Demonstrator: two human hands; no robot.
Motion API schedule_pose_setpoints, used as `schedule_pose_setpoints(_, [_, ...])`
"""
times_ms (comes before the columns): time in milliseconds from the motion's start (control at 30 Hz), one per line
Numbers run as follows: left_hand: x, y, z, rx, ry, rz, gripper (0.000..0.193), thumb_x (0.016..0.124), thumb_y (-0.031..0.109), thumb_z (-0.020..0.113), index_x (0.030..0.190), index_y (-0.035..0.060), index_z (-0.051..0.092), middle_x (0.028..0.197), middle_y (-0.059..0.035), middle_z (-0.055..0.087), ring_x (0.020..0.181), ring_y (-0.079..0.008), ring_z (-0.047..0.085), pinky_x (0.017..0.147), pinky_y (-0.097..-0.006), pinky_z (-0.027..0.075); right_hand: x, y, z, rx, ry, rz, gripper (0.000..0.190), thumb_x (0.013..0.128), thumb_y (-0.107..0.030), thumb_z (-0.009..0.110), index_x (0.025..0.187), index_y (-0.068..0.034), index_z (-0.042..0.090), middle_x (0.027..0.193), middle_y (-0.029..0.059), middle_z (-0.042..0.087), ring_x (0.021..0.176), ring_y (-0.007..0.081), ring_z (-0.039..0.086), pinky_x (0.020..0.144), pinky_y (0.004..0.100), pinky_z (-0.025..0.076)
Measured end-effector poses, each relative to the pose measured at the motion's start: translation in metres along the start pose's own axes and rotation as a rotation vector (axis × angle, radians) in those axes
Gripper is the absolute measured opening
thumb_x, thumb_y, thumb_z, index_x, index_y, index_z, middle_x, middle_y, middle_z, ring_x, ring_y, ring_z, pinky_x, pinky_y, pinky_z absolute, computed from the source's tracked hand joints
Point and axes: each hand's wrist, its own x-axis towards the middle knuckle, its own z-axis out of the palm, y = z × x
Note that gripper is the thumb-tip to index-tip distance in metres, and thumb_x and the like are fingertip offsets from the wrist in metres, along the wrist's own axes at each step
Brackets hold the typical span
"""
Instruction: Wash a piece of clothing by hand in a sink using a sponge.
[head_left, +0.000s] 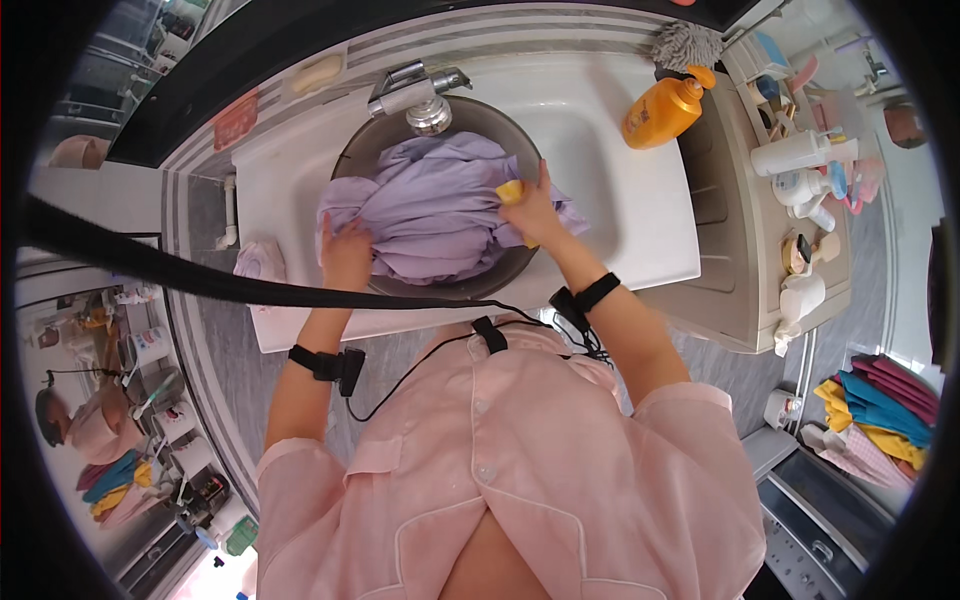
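Note:
A crumpled lilac garment fills a grey round basin that stands in a white sink; part of the cloth hangs over the basin's rim on both sides. My left hand grips a fold of the garment at the basin's left side. At the right rim, my right hand is closed on a yellow bar, perhaps soap, and rests against the cloth. The chrome faucet reaches over the back of the basin. Water in the basin cannot be made out.
An orange pump bottle stands on the sink's right side, near a grey fluffy duster. A beige cabinet carries several bottles. Behind the sink lie a soap bar and a pink dish. A black strap crosses the view.

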Motion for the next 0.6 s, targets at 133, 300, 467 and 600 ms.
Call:
schedule_pose_setpoints(133, [0.008,0.038,-0.028,-0.13,-0.064,0.03,0.029,0.071,0.015,0.068,0.1,0.0106,0.065,0.102,-0.0054,0.066,0.105,-0.0245,0.058,0.108,-0.0476,0.026,-0.016,-0.006,0.015,-0.096,-0.059,0.011,0.057,0.064,-0.023,0.067,0.105,0.012,0.05,0.123,0.0346,0.046,0.114,0.0391,0.05,0.096,0.0415,0.041])
schedule_pose_setpoints(300, [0.02,0.065,-0.028,-1.236,-0.499,-0.262,0.046,0.082,0.041,0.062,0.107,0.0014,0.06,0.107,-0.0099,0.064,0.101,-0.027,0.06,0.093,-0.0363,0.045,0.007,-0.002,0.029,0.016,-0.335,0.258,0.05,0.068,-0.022,0.062,0.106,0.008,0.051,0.109,0.0302,0.054,0.096,0.0389,0.058,0.084,0.0395,0.048])
schedule_pose_setpoints(467, [0.03,0.08,0.013,-1.738,-1.035,-0.473,0.085,0.083,0.07,0.04,0.118,-0.0065,0.052,0.111,-0.0187,0.06,0.105,-0.0257,0.057,0.094,-0.0373,0.044,0.024,-0.031,-0.007,1.057,-0.596,0.671,0.043,0.072,-0.018,0.055,0.111,-0.002,0.048,0.082,0.017,0.057,0.078,0.0306,0.058,0.072,0.0367,0.049])
schedule_pose_setpoints(600, [0.054,0.094,0.023,-2.329,-1.016,-0.642,0.107,0.074,0.083,0.027,0.132,-0.0072,0.036,0.113,-0.0209,0.059,0.105,-0.0265,0.058,0.095,-0.0407,0.042,0.007,-0.136,-0.072,1.713,-0.69,0.468,0.047,0.072,-0.014,0.054,0.118,-0.005,0.045,0.079,0.0126,0.053,0.072,0.0256,0.055,0.067,0.0356,0.047])
